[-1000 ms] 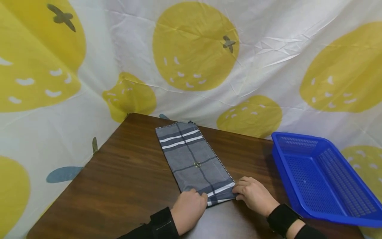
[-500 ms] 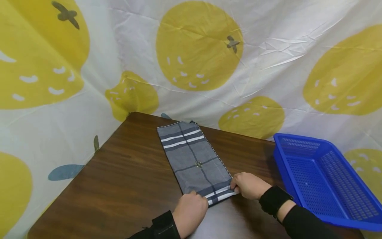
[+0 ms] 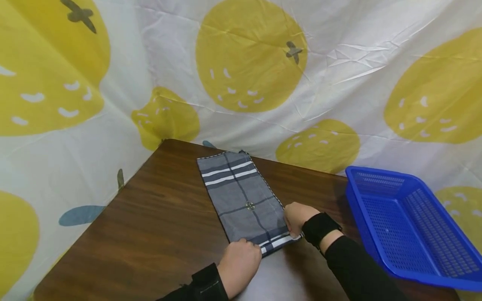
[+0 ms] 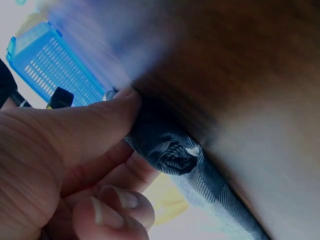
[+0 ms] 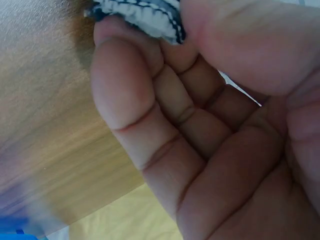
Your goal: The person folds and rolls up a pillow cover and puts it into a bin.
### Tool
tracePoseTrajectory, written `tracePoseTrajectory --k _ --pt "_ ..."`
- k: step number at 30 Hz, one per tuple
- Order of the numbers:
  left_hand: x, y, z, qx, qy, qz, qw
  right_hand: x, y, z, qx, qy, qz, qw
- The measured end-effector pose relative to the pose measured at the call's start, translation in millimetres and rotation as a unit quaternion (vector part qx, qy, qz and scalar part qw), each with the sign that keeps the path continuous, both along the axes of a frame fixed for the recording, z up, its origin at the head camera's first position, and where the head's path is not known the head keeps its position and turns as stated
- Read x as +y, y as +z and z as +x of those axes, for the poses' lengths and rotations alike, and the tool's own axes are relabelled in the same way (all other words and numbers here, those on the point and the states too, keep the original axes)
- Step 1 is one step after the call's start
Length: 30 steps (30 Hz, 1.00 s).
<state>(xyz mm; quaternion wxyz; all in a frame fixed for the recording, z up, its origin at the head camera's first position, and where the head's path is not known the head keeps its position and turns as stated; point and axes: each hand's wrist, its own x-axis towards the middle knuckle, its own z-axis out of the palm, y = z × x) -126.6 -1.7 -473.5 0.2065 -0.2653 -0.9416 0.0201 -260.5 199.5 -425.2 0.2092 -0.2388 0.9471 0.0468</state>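
Note:
A grey plaid cloth with white and dark stripes lies as a long folded strip on the brown table, its near end turned into a small roll. My left hand pinches the left end of that roll. In the left wrist view, the thumb presses on the rolled cloth, whose coiled layers show at the end. My right hand grips the roll's right end from above. The right wrist view shows a stitched edge of the cloth between thumb and fingers.
To the right, a blue plastic basket with perforated walls stands close to my right forearm. The wooden table extends to the left of the cloth. Behind it hangs a white curtain with yellow fruit prints.
My right hand has moved left and farther from me, coming over the cloth's near right corner. The near end is turned over a little more. The left hand stays almost in place.

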Motion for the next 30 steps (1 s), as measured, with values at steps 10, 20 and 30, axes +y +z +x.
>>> tracePoseTrajectory --k 10,20,30 --pt "-2.7 1.7 -8.4 -0.023 -0.009 0.005 0.9997 1 2.0 -0.7 -0.002 -0.016 -0.017 0.9997" --pt "-11.1 11.8 -32.7 -0.185 0.0 0.081 0.9794 6 -1.5 -2.5 -0.004 -0.016 -0.026 0.9995" --pt "-16.6 13.6 -48.1 -0.283 0.03 0.143 0.9479 12 -8.9 -7.0 -0.01 -0.03 -0.037 0.9988"
